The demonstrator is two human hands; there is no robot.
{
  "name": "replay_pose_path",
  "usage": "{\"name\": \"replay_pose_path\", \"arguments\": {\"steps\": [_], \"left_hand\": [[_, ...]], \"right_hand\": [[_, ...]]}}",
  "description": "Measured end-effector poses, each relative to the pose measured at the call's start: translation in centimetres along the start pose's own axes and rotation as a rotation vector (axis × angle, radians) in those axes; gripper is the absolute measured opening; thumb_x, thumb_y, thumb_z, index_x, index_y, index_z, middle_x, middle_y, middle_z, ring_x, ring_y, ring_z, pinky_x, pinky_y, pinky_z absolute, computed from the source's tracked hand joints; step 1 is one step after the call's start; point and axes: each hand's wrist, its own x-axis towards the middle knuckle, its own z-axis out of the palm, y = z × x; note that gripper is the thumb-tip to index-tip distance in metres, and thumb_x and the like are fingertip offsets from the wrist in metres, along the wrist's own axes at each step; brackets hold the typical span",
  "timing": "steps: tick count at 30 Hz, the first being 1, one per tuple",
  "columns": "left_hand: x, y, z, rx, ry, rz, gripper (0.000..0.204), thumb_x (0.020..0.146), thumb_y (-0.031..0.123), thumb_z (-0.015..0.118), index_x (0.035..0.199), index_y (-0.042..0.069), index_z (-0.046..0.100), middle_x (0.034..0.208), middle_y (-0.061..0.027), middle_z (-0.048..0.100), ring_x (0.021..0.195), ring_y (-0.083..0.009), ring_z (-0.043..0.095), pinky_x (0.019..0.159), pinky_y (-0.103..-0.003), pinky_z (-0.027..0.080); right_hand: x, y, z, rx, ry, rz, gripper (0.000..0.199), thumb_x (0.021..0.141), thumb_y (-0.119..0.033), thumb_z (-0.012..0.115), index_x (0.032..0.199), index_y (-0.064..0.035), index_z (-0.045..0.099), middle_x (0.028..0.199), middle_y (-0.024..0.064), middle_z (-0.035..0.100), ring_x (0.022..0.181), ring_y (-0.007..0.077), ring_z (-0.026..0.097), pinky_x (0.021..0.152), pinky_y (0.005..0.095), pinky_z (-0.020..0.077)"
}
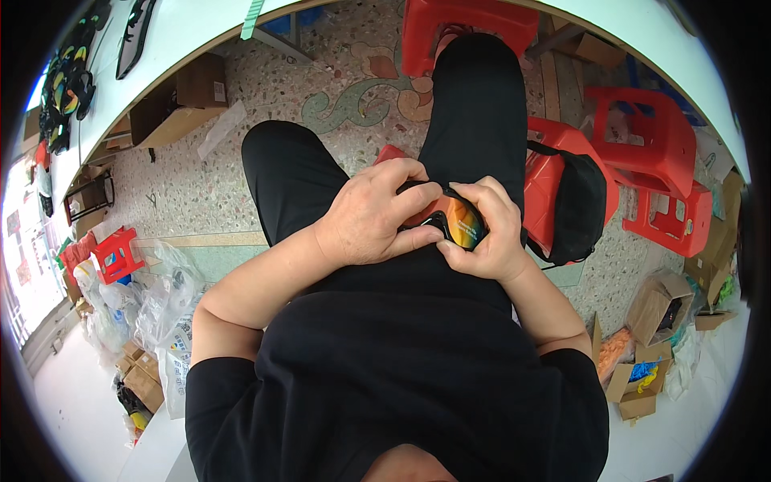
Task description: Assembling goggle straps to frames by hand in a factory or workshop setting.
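Above my lap I hold a pair of goggles [463, 221] with a shiny orange-yellow mirrored lens and a black frame. My left hand [377, 210] is closed on its left part, fingers over the top edge and thumb under the lower edge, hiding much of that side. At the other end, my right hand [492, 229] grips the frame, its fingers along the top and its thumb at the bottom edge. The nose notch shows between the two thumbs.
Several red plastic stools [654, 145] stand to the right, one bearing a black bag [580, 207]. A white table [189, 36] curves ahead, with more goggles [71, 84] at its far left. Plastic bags [165, 293] lie left; open cardboard boxes [642, 381] sit lower right.
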Motion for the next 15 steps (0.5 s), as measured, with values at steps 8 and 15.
{"name": "replay_pose_path", "arguments": {"steps": [8, 15], "left_hand": [[0.0, -0.9, 1.0, -0.082, 0.061, 0.007, 0.048, 0.077, 0.038, 0.075, 0.112, 0.009, 0.061, 0.096, -0.0115, 0.058, 0.080, -0.0279, 0.063, 0.067, -0.038, 0.053], [0.2, -0.8, 1.6, -0.034, 0.063, -0.040, 0.041, 0.074, 0.031, 0.076, 0.107, 0.010, 0.063, 0.085, -0.0078, 0.057, 0.068, -0.0241, 0.061, 0.059, -0.035, 0.052]], "right_hand": [[0.3, 0.3, -0.2, 0.032, -0.035, 0.027, 0.060, 0.057, -0.021, 0.082, 0.108, 0.0013, 0.059, 0.085, 0.0120, 0.057, 0.068, 0.0250, 0.058, 0.061, 0.0325, 0.0498], [2.0, 0.5, -2.7, 0.186, -0.424, 0.331, 0.064, 0.061, -0.035, 0.089, 0.105, -0.0004, 0.058, 0.080, 0.0066, 0.050, 0.072, 0.0180, 0.053, 0.066, 0.0281, 0.0454]]}}
